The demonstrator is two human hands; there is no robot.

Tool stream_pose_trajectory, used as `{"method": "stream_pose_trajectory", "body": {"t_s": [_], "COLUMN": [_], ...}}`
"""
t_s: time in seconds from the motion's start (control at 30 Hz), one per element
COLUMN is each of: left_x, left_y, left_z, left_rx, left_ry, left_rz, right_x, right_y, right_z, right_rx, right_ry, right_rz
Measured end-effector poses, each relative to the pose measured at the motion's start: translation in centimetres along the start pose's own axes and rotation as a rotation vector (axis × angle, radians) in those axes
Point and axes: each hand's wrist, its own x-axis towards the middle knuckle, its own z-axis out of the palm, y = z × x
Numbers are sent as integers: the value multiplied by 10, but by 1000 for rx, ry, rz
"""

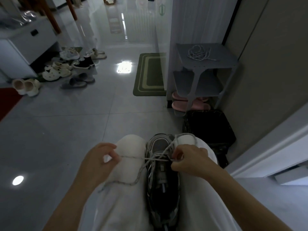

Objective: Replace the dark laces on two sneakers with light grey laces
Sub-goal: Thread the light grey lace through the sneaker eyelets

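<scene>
Left hand [100,157] pinches the grey lace [133,157] taut toward 9 o'clock, right hand [191,160] pinches it at the sneaker [162,180] between the knees at 6; uneven pull could leave lopsided ends.

Sneaker [162,189] heel past the bottom edge, its sole out of sight between pale trouser legs [126,172]

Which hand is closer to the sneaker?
The right. The right hand is right over the sneaker, pinching the light grey lace at the eyelets. The left hand is off to the side, beyond the knee, pinching the lace's far stretch.
</scene>
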Motion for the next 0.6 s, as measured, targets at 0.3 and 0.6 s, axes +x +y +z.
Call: {"method": "stream_pose_trajectory", "body": {"t_s": [0.3, 0.6], "left_x": [-5, -3], "left_y": [12, 67], "left_z": [30, 89], "left_rx": [485, 439], "left_ry": [-24, -235], "left_rz": [35, 307], "right_x": [0, -1], "right_y": [-2, 13], "right_z": [14, 14], "right_rx": [-54, -20], "right_ry": [139, 197], "right_rz": [-73, -129]}}
